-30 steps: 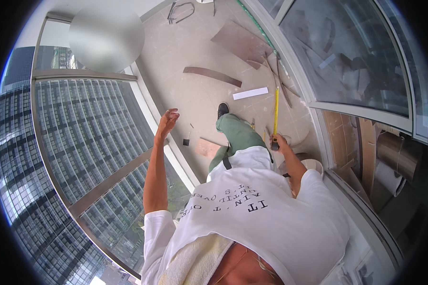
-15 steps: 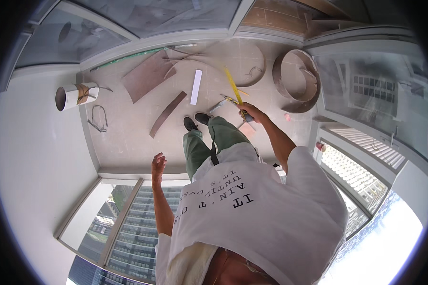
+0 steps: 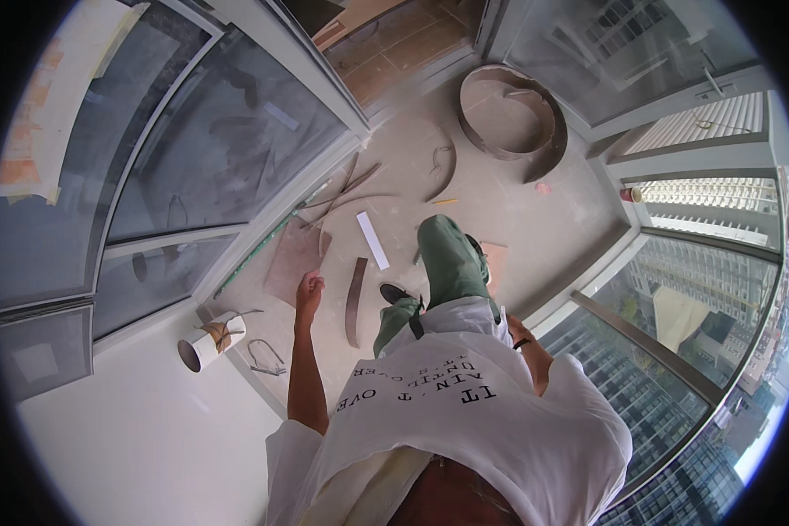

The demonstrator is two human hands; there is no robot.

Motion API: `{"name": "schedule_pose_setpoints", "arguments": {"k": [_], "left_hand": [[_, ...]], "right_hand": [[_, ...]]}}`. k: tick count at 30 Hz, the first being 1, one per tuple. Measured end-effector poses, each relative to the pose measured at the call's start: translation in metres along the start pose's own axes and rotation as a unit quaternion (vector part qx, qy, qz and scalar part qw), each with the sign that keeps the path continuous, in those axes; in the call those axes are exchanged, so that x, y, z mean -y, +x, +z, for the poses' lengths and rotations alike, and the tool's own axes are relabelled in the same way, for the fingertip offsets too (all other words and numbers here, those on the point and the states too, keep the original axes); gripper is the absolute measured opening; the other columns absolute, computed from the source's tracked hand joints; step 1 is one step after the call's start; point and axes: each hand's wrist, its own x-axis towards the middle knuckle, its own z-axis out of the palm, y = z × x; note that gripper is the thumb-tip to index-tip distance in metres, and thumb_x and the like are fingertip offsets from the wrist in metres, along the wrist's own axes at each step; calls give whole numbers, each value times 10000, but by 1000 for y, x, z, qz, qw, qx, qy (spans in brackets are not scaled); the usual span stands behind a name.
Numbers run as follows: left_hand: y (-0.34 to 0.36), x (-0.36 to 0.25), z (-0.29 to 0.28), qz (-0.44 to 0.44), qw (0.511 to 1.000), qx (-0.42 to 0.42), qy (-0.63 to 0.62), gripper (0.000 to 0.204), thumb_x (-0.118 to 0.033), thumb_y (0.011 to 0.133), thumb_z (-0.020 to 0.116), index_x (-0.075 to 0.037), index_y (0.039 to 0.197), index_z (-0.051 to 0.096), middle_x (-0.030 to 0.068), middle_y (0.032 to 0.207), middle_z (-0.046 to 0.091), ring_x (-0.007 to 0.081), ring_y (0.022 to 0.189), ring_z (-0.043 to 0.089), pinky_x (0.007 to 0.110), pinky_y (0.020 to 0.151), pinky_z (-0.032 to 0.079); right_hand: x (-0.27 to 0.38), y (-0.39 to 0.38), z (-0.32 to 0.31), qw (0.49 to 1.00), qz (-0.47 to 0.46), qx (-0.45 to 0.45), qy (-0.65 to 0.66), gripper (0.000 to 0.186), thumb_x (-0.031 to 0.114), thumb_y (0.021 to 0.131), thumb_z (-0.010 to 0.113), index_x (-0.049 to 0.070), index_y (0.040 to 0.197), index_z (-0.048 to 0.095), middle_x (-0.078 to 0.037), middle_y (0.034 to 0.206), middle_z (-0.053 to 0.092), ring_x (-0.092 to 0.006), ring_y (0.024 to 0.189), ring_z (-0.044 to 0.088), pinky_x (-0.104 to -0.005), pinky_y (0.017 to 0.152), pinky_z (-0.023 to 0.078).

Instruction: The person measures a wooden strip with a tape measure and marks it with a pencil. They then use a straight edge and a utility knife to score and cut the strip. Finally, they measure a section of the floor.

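My left hand (image 3: 309,294) is raised over the floor at the left, its fingers loosely curled with nothing seen in them. Below and beyond it lies a flat brown sheet (image 3: 291,259). To its right, a white strip (image 3: 373,240) and a curved dark brown strip (image 3: 356,302) rest on the floor. My right hand (image 3: 519,331) is down by my hip, at the edge of my white shirt, with a dark band at the wrist. Its fingers are mostly hidden, so what it holds cannot be seen. The yellow tape measure is out of sight.
A wide coiled brown band (image 3: 552,153) stands on edge at the far right. Thin strips (image 3: 351,184) and a yellow pencil-like stick (image 3: 445,202) lie on the floor. A white roll tied with cord (image 3: 209,344) lies at the left wall. Glass panels and windows enclose the space.
My view and body have turned, and one leg has stepped forward. My right hand, which held the extended yellow tape measure, has drawn back to my hip. My left hand has swung forward.
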Motion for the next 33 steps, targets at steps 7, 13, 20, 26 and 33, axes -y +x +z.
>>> {"name": "schedule_pose_setpoints", "arguments": {"k": [7, 13, 20, 26, 33], "left_hand": [[75, -112, 160, 24, 983, 153, 102, 390, -292, 978, 646, -63, 1292, 603, 109, 1098, 718, 205, 980, 685, 351, 860, 538], [110, -203, 238, -61, 937, 188, 289, 493, -434, 986, 598, -109, 1355, 561, 109, 1219, 697, 279, 1108, 675, 402, 970, 507], [124, -438, 279, 58, 966, 105, 227, 434, -294, 1005, 613, -63, 1365, 535, 169, 1194, 677, 294, 1082, 670, 395, 928, 524], [161, -582, 285, 217, 939, 98, 246, 431, -277, 993, 626, -52, 1352, 546, 197, 1187, 669, 329, 1104, 662, 416, 944, 516], [23, -827, 179, 339, 838, -199, 379, 369, -210, 1000, 613, -88, 1347, 588, 182, 1265, 634, 313, 1150, 638, 403, 1000, 504]], "right_hand": [[139, 79, -15, 997, 66, 30, 9, 187, 307, 797, 641, 130, 852, 616, -44, 648, 523, -186, 495, 463, -417, 493, 419], [385, 151, -160, 999, -31, -2, 9, 177, 258, 813, 602, 133, 937, 623, -17, 610, 476, -170, 453, 431, -401, 416, 385], [625, 198, -263, 957, -286, -50, 28, 316, 355, 836, 674, 142, 1060, 608, -4, 813, 532, -145, 681, 508, -361, 585, 458], [667, 244, -243, 936, -350, 0, -39, 319, 307, 822, 670, 164, 1103, 623, -57, 965, 570, -237, 850, 544, -454, 692, 478], [597, 302, -172, 822, -289, 147, -468, 656, 361, 846, 706, 168, 1424, 463, -134, 1474, 461, -430, 1275, 484, -739, 891, 448]]}}
